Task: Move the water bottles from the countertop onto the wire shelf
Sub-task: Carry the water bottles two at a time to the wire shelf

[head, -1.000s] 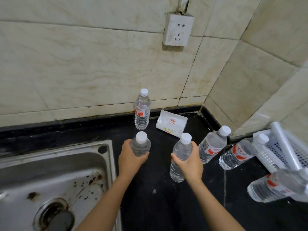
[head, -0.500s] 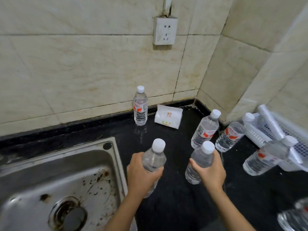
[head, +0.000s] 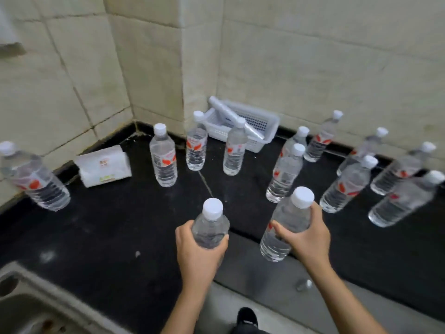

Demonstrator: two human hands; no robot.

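Note:
My left hand (head: 197, 251) grips a clear water bottle (head: 210, 227) with a white cap, held upright above the black countertop (head: 108, 232). My right hand (head: 305, 239) grips a second bottle (head: 286, 225), tilted a little to the left. Both are lifted near the counter's front edge. Several more bottles with red labels stand on the counter: one at the far left (head: 36, 179), three near the corner (head: 163, 160), and a group at the right (head: 346, 184). No wire shelf is in view.
A white plastic basket (head: 260, 126) holding a white tube sits against the wall behind the bottles. A white wipes packet (head: 103, 165) lies near the corner. The steel sink (head: 29, 304) is at lower left. Grey floor and a dark shoe (head: 246, 319) show below.
Both hands have lifted their bottles and drawn them back toward the counter's edge. The view has swung right, so the sink slid out left and the right-hand group of bottles came into sight.

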